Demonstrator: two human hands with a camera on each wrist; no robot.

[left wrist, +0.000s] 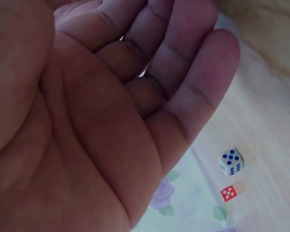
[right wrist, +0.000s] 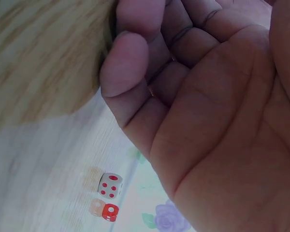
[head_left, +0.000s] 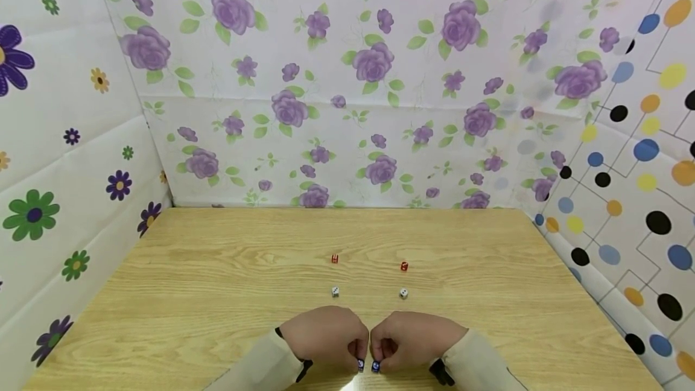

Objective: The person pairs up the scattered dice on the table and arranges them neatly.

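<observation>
Close to the near table edge, my left hand (head_left: 328,338) pinches a blue die (head_left: 361,365) between thumb and fingers. Beside it my right hand (head_left: 415,338) pinches another blue die (head_left: 376,367), a small gap apart from the first. Beyond the hands lie two white dice, the left white die (head_left: 335,291) and the right white die (head_left: 403,294). Farther back are a left red die (head_left: 335,259) and a right red die (head_left: 404,266). Both wrist views show curled fingers and palm; the blue dice are hidden there.
A wood-grain table (head_left: 244,258) carries the dice. At its back stands a white sheet with purple roses (head_left: 374,62). Flower-print cloth (head_left: 32,216) borders the left side and dotted cloth (head_left: 657,222) the right. Both forearms wear pale sleeves (head_left: 266,362) with dark wrist straps.
</observation>
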